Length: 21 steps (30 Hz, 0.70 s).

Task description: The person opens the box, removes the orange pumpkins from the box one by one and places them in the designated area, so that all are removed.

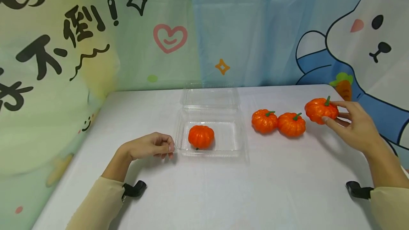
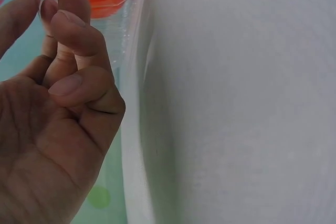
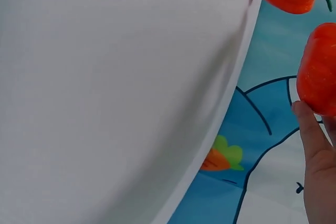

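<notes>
My right hand (image 1: pixel 359 125) holds a small orange toy pumpkin (image 1: pixel 319 111) with a green stem between thumb and fingers, raised above the table's right side. In the right wrist view, a fingertip touches that pumpkin (image 3: pixel 320 72). Two more pumpkins, one on the left (image 1: pixel 264 121) and one on the right (image 1: pixel 291 125), sit side by side on the table. An open clear plastic container (image 1: pixel 228 150) has one pumpkin (image 1: pixel 201 137) lying inside its left half. At the container's left edge, my left hand (image 1: pixel 153 146) pinches the rim between thumb and finger; its other fingers (image 2: pixel 79 85) are curled.
A white cloth covers the table (image 1: pixel 204 194). The container's clear lid (image 1: pixel 211 98) stands open toward the back. Behind the table hangs a printed curtain (image 1: pixel 249 27) with a cartoon animal at right. Dark straps are on both wrists.
</notes>
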### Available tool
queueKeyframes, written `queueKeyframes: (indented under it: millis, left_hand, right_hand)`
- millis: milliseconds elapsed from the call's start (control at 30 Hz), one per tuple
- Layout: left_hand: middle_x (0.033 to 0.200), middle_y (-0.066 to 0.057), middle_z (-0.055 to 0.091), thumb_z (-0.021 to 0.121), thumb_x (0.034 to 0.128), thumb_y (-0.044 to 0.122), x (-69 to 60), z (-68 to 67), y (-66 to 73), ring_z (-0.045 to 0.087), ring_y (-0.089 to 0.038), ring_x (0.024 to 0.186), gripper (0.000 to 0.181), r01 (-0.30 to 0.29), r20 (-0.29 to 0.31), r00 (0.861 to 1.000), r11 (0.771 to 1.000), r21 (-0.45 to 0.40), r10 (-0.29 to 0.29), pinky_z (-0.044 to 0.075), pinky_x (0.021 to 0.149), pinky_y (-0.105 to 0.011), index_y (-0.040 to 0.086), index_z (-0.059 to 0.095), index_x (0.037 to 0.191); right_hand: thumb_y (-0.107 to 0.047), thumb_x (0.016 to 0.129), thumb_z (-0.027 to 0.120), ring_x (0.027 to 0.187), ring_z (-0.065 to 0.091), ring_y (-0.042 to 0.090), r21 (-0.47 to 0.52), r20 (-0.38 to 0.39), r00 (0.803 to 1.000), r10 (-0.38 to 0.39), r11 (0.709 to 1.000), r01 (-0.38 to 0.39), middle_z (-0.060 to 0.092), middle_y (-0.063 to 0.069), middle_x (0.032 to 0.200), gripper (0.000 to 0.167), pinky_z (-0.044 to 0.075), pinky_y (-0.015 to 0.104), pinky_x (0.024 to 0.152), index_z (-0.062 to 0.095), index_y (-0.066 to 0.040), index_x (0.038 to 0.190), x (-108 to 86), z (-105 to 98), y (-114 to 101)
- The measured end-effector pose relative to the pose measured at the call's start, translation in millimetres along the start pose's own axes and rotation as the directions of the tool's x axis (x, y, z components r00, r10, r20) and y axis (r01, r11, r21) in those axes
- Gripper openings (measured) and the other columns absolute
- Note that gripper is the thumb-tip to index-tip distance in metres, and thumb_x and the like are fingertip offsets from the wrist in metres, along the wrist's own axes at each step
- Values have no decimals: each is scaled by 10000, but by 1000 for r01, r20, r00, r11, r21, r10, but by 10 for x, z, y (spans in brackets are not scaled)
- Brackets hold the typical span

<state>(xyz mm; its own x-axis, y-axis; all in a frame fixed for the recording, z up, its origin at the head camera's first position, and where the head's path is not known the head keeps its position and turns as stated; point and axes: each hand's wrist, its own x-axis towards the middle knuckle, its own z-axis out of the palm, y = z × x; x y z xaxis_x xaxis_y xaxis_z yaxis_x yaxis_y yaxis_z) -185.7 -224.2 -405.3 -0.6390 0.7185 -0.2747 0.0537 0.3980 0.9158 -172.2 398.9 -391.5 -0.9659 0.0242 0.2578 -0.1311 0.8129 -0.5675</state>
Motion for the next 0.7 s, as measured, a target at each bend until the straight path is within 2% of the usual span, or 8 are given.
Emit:
queueKeyframes:
  millis: [167, 333, 367, 433, 500, 567, 700]
  left_hand:
    - [936, -232, 695, 567, 1047, 151, -11, 4, -4, 532, -204, 739, 178, 1, -5, 1000, 1000, 0, -1, 395, 639, -222, -13, 631, 1023]
    - [936, -236, 701, 574, 1045, 159, -19, -3, -10, 535, -207, 737, 178, -1, -13, 1000, 1000, 5, 1, 395, 637, -215, -8, 630, 1020]
    - [935, -235, 702, 574, 1045, 159, -18, -6, -12, 534, -207, 735, 178, -2, -13, 1000, 1000, 7, 2, 395, 636, -215, -8, 630, 1019]
    - [935, -232, 702, 574, 1046, 160, -15, -11, -15, 531, -204, 734, 179, -4, -11, 1000, 1000, 9, 4, 394, 635, -214, -9, 628, 1019]
    - [933, -231, 702, 575, 1046, 157, -9, -14, -18, 528, -205, 731, 178, -7, -9, 1000, 1000, 8, 7, 393, 633, -213, -11, 627, 1019]
    - [932, -229, 700, 573, 1048, 157, -3, -16, -19, 527, -205, 732, 180, -8, -7, 1000, 1000, 5, 8, 390, 634, -213, -13, 627, 1022]
    - [930, -221, 699, 575, 1050, 160, 3, -15, -19, 527, -203, 732, 184, -7, -4, 1000, 1000, -1, 7, 388, 635, -215, -14, 628, 1024]
  right_hand:
    - [-234, 987, 703, 1133, 507, 642, -28, 15, 1000, -2, 1000, 2, 371, 332, 1390, 587, 295, -57, 664, 453, 22, 1451, -13, 38, 65]
    - [-266, 996, 693, 1120, 511, 637, -69, 77, 997, 18, 998, -12, 375, 349, 1368, 604, 326, -23, 636, 434, 51, 1440, -14, 47, 124]
    - [-278, 999, 690, 1121, 507, 637, -76, 94, 995, 23, 997, -16, 370, 354, 1374, 613, 429, 28, 671, 428, 57, 1440, -14, 46, 136]
    - [-315, 1009, 671, 1132, 491, 643, -82, 132, 990, 39, 996, -28, 350, 373, 1400, 641, 585, 239, 769, 405, 69, 1447, -15, 44, 159]
    - [-361, 1016, 649, 1144, 480, 639, -97, 162, 985, 56, 994, -41, 329, 380, 1428, 671, 594, 503, 837, 386, 72, 1456, -18, 47, 180]
    - [-388, 1025, 625, 1150, 467, 641, -101, 185, 981, 62, 994, -44, 311, 393, 1444, 691, 496, 689, 870, 368, 82, 1463, -18, 52, 203]
    - [-413, 1022, 623, 1151, 463, 641, -110, 202, 977, 62, 993, -40, 313, 401, 1441, 711, 512, 687, 855, 367, 85, 1461, -21, 63, 239]
